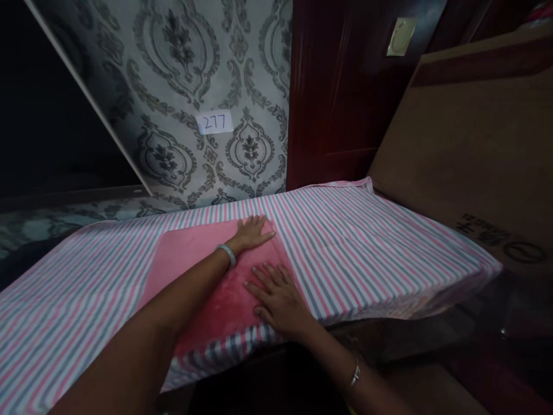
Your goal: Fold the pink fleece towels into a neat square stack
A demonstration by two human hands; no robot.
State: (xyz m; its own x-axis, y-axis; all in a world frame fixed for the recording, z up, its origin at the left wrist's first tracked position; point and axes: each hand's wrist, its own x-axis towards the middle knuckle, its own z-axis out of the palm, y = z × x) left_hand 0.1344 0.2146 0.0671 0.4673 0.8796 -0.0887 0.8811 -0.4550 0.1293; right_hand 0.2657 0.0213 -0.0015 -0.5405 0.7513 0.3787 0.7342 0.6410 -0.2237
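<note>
A pink rectangular piece of plush-looking cloth point(194, 245) lies flat on a striped cloth point(345, 248) in pink, grey and white. My left hand point(251, 232) rests palm down near its far right corner, fingers spread. Closer to me, my right hand point(280, 297) presses flat on the cloth's right side with the fingers apart. Around that hand the pink surface looks darker and more ruffled. Neither hand grips anything. My left forearm covers part of the cloth's near left area.
Patterned wallpaper point(246, 75) with a paper label point(215, 122) reading 277 stands behind. A dark screen point(56, 115) is at the left. At the right are a dark red door point(332, 86) and a large cardboard box point(475, 138) beside the striped cloth.
</note>
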